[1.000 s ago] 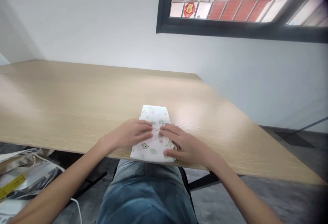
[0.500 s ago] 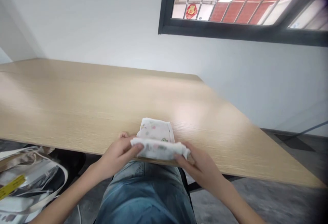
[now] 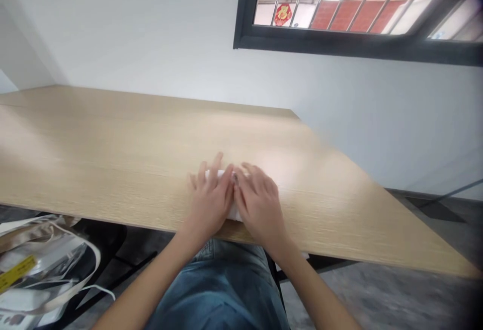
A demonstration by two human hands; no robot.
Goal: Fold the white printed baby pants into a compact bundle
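Note:
A white cloth with a small print lies folded at the table's near edge, mostly hidden under both hands; only a strip of the cloth [image 3: 234, 213] shows between them, plus a bit at its far edge. My left hand [image 3: 209, 199] rests palm down on its left part, fingers spread and slightly blurred. On the right part lies my right hand [image 3: 260, 201], also palm down, its fingers stretched forward close together. The thumbs and index fingers of the two hands nearly meet over the middle of the cloth. Neither hand is wrapped round it.
The pale wooden table [image 3: 132, 144] runs up to a white wall, its right side slanting away. A barred window [image 3: 339, 8] is at upper right. At lower left, a bag [image 3: 49, 269] with white devices and cables sits below table height.
Both hands were pinching the near part of the cloth, raised at its ends. Now that part is down, and the hands have moved forward and together, flat on top of the cloth.

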